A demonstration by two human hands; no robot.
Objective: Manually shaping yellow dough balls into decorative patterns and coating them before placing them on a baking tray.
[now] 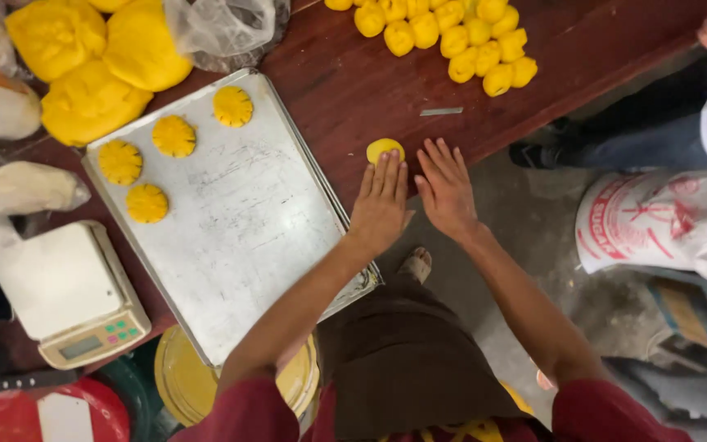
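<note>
At the near edge of the dark wooden table (353, 90), both hands lie flat with fingers straight and close together; the left hand (381, 205) touches a small yellow dough ball (385, 149) with its fingertips, the right hand (447, 190) rests just beside it, holding nothing; to the left a metal baking tray (247, 213) carries four flattened, scored dough discs (173, 136); farther off sits a heap of dough balls (452, 37); the step in hand looks like pressing; next, I judge, an even downward push.
</note>
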